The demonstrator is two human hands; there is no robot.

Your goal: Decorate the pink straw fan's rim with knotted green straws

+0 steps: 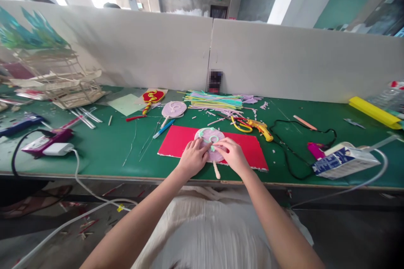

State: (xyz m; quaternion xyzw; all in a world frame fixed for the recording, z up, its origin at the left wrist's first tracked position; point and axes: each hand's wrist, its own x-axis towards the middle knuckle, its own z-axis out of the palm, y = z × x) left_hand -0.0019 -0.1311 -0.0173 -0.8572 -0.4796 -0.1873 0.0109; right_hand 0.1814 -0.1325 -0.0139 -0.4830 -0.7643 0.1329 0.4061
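Observation:
A lilac round fan (218, 156) with mint-green curls lies on a red board (252, 151), its pale handle (216, 170) pointing toward me. My left hand (194, 157) presses on the fan's left side, fingers bent and thumb reaching toward the middle. From the right, my right hand (232, 154) pinches at a small mint-green pipe cleaner piece (212, 148) on the fan's face. The fingertips of both hands nearly meet and partly hide this piece. Behind the board lie a second lilac fan (174, 109) and a red-and-yellow fan (153, 97).
Several coloured pipe cleaners (214, 101) are heaped at the back. Yellow-handled scissors (240, 125) and a yellow glue gun (261, 128) with a black cord lie right of them. A carton (347, 162) stands right; a power strip (47, 142) lies left. A grey partition (142, 50) closes the back.

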